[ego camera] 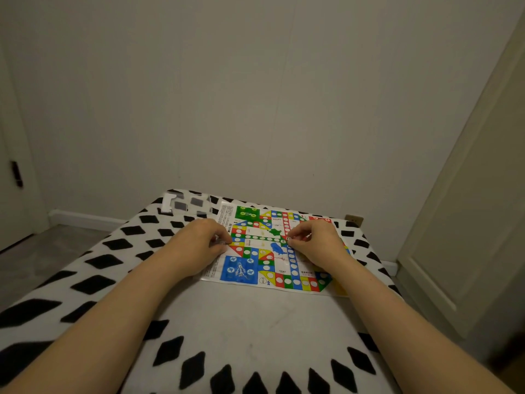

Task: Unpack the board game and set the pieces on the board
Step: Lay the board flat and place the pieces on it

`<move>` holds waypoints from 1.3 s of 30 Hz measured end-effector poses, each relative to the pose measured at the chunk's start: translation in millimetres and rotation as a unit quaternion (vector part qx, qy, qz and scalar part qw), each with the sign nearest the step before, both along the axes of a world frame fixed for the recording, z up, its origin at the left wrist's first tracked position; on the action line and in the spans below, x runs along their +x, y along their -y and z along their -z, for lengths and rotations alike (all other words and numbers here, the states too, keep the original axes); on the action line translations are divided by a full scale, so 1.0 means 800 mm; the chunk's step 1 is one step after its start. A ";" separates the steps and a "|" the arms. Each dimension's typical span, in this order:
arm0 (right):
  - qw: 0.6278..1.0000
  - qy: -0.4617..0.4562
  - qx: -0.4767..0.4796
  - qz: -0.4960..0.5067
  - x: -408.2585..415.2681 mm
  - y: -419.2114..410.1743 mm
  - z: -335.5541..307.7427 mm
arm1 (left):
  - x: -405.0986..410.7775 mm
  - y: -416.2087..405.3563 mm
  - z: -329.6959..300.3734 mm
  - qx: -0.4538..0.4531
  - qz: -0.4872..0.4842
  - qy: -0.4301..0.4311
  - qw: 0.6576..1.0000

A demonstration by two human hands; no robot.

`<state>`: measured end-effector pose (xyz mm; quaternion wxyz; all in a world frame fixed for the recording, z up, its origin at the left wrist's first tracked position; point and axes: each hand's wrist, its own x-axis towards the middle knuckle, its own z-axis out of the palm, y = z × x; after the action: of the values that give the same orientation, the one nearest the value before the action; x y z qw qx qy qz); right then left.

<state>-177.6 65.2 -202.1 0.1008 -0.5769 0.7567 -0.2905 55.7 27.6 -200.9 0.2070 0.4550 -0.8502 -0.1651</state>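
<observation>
A colourful paper game board with blue, green, red and yellow fields lies flat on a black-and-white patterned surface. My left hand rests on the board's left edge, fingers curled around something small and clear that I cannot make out. My right hand sits over the board's right half, thumb and forefinger pinched on a small round game piece at the board's centre. Blue pieces stand on the blue corner field.
A clear plastic package lies at the far left corner of the surface, behind the board. A wall stands right behind, with a socket low on it. A door is at the right.
</observation>
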 end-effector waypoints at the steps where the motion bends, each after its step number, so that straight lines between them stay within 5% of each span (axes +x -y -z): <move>1: 1.000 0.003 -0.004 0.002 0.000 -0.001 -0.001 | 0.000 0.000 0.000 -0.001 0.000 0.001 1.000; 14: 0.982 0.072 -0.164 0.057 -0.014 -0.079 -0.012 | 0.006 -0.003 0.000 -0.035 -0.011 -0.027 0.999; 23: 0.972 -0.023 -0.198 0.127 -0.017 -0.165 0.009 | 0.020 -0.037 0.005 -0.102 -0.048 -0.073 0.991; 27: 0.973 -0.075 -0.142 0.164 -0.014 -0.192 0.016 | 0.031 -0.055 0.012 -0.099 -0.061 -0.070 0.991; 39: 0.970 -0.185 -0.109 0.110 0.007 -0.217 0.015 | 0.039 -0.107 0.024 -0.134 -0.050 -0.034 0.989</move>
<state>-171.8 238.6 -214.4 -0.1375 -0.5418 0.7844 -0.2687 87.3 113.0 -219.8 0.3029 0.4592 -0.8333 -0.0548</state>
